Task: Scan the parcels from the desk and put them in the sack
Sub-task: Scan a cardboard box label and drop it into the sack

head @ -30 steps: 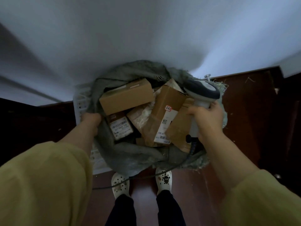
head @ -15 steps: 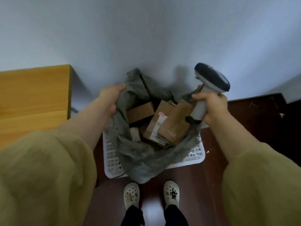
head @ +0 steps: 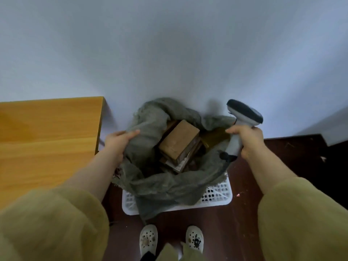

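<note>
Fingers of the left hand [head: 117, 142] grip the sack [head: 169, 187]; right hand [head: 248, 140] clenches scanner [head: 244, 113].

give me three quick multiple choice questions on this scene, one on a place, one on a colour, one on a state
1. Where does the sack sit? A on a shelf B in the white basket C on a chair
2. What colour are the sleeves? A red B black C olive-yellow
3. What is the right hand doing? A gripping the scanner B hanging empty C holding a pen
Answers: 1 B, the basket shows under the sack; 2 C, both arms show it; 3 A, fingers wrap its handle.
</note>
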A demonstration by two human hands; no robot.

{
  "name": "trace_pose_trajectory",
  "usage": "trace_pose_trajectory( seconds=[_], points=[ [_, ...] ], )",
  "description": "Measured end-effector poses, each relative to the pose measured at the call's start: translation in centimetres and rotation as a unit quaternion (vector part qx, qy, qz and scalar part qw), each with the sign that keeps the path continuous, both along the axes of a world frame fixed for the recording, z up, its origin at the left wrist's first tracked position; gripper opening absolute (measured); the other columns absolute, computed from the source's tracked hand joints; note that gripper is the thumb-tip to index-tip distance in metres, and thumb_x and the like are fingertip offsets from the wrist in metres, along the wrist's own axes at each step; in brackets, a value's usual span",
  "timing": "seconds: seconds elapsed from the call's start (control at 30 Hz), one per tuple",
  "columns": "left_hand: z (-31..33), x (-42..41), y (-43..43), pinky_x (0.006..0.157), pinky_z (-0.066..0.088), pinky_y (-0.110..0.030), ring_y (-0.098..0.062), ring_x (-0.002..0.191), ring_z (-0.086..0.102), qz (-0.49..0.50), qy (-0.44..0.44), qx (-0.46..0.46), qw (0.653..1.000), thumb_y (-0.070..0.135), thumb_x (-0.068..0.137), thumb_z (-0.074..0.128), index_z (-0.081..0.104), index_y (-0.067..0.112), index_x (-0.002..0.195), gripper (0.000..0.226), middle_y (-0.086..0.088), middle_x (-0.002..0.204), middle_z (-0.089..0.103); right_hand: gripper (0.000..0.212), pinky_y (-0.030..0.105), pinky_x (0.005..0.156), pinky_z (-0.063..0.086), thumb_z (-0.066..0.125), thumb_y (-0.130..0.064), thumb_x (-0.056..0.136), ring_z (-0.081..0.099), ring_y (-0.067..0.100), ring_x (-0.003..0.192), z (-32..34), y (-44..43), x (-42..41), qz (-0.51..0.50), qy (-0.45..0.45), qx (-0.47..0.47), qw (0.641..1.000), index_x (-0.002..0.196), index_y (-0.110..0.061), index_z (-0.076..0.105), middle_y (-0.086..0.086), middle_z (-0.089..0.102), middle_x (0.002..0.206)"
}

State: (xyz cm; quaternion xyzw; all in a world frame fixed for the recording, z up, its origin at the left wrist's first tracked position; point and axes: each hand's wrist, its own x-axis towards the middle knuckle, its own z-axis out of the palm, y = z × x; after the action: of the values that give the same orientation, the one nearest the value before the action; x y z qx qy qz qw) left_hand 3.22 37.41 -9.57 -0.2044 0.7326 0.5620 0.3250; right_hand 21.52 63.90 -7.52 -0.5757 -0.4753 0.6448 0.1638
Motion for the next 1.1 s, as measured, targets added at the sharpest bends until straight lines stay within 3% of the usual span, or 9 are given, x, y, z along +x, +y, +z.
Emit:
trace_pose_trajectory(
  seconds=[0.1, 0.3, 0.43, 0.53, 0.67, 0.73, 0.83, 0.97, 1.1],
  points=[
    [-2.6, 0.8, -0.7, 0.083, 0.053, -0.042, -0.031, 0.096, 0.062, 0.010, -0.006, -0.057, 0.998, 0.019, 0.083, 0.073, 0.057, 0.005, 0.127, 0.049, -0.016, 0.117, 0.062, 0.054, 0.041, 0.073, 0.055, 0.076, 0.006, 0.064, 0.062, 0.035, 0.099, -3.8, -0.5, 1.7, -0.027, -0.038, -0.023, 0.999, 0.115, 0.002, 0.057, 0.018, 0.062, 0.111],
    [-2.2, -0.1, -0.2, 0.088, 0.050, -0.042, -0.031, 0.101, 0.059, 0.033, 0.077, -0.090, 0.992, 0.035, 0.096, 0.054, 0.062, 0.008, 0.108, 0.030, -0.013, 0.107, 0.064, 0.044, 0.034, 0.060, 0.050, 0.068, 0.013, 0.067, 0.062, 0.027, 0.081, -4.6, -1.0, 2.3, -0.036, -0.008, -0.044, 0.998, 0.109, 0.002, 0.058, 0.014, 0.062, 0.097],
    [2.4, -3.0, 1.5, 0.084, 0.051, -0.034, -0.027, 0.103, 0.061, 0.099, 0.169, -0.006, 0.981, 0.037, 0.098, 0.050, 0.061, 0.011, 0.114, 0.033, -0.006, 0.105, 0.064, 0.033, 0.036, 0.069, 0.052, 0.065, 0.013, 0.063, 0.064, 0.027, 0.092, -1.3, -1.2, 0.8, -0.008, 0.132, -0.053, 0.990, 0.092, -0.002, 0.065, 0.009, 0.066, 0.093],
    [5.8, -5.0, 3.7, 0.082, 0.057, -0.038, -0.021, 0.092, 0.066, 0.137, 0.200, 0.092, 0.966, 0.036, 0.097, 0.052, 0.063, 0.013, 0.103, 0.026, -0.004, 0.101, 0.067, 0.033, 0.038, 0.080, 0.053, 0.057, 0.009, 0.059, 0.064, 0.022, 0.086, 2.0, -1.1, -0.1, 0.035, 0.319, -0.087, 0.943, 0.088, -0.004, 0.066, 0.004, 0.069, 0.088],
    [5.1, -5.8, 4.8, 0.075, 0.058, -0.048, -0.027, 0.087, 0.068, 0.147, 0.146, 0.149, 0.967, 0.040, 0.094, 0.056, 0.062, 0.016, 0.094, 0.025, -0.008, 0.099, 0.069, 0.030, 0.034, 0.073, 0.059, 0.059, 0.009, 0.061, 0.066, 0.023, 0.082, 2.0, -1.0, -0.2, 0.035, 0.280, -0.066, 0.957, 0.086, -0.003, 0.070, 0.007, 0.070, 0.087],
    [2.6, -5.1, 4.1, 0.079, 0.056, -0.048, -0.027, 0.090, 0.066, 0.114, 0.103, 0.078, 0.985, 0.043, 0.091, 0.060, 0.062, 0.015, 0.104, 0.031, -0.006, 0.103, 0.067, 0.026, 0.031, 0.062, 0.058, 0.060, 0.017, 0.065, 0.065, 0.023, 0.075, 0.0, -1.3, 0.5, 0.003, 0.173, -0.054, 0.983, 0.080, -0.002, 0.068, 0.006, 0.070, 0.078],
    [-1.5, -3.7, 1.8, 0.084, 0.053, -0.045, -0.029, 0.097, 0.061, 0.086, 0.057, -0.042, 0.994, 0.032, 0.085, 0.071, 0.056, 0.008, 0.119, 0.045, -0.009, 0.108, 0.062, 0.029, 0.035, 0.065, 0.057, 0.061, 0.020, 0.066, 0.065, 0.026, 0.079, -3.2, -1.9, 2.1, -0.015, 0.089, -0.067, 0.994, 0.077, -0.006, 0.066, 0.007, 0.067, 0.081],
    [-4.0, -3.8, -0.3, 0.097, 0.047, -0.045, -0.037, 0.117, 0.052, 0.034, 0.080, -0.169, 0.982, 0.020, 0.088, 0.065, 0.047, 0.007, 0.136, 0.052, -0.015, 0.132, 0.053, 0.040, 0.041, 0.075, 0.055, 0.067, 0.016, 0.063, 0.063, 0.032, 0.095, -5.6, -2.1, 3.4, -0.042, 0.020, -0.077, 0.996, 0.099, -0.003, 0.063, 0.012, 0.066, 0.097],
    [-4.2, -1.3, 1.1, 0.112, 0.022, -0.050, -0.040, 0.139, 0.018, -0.167, 0.173, -0.441, 0.865, 0.028, 0.088, 0.061, 0.030, 0.018, 0.143, 0.064, -0.019, 0.151, 0.019, 0.044, 0.034, 0.063, 0.053, 0.064, 0.018, 0.063, 0.064, 0.030, 0.083, -5.8, -2.2, 3.5, -0.053, 0.017, -0.072, 0.996, 0.103, 0.001, 0.061, 0.012, 0.065, 0.090]
  ],
)
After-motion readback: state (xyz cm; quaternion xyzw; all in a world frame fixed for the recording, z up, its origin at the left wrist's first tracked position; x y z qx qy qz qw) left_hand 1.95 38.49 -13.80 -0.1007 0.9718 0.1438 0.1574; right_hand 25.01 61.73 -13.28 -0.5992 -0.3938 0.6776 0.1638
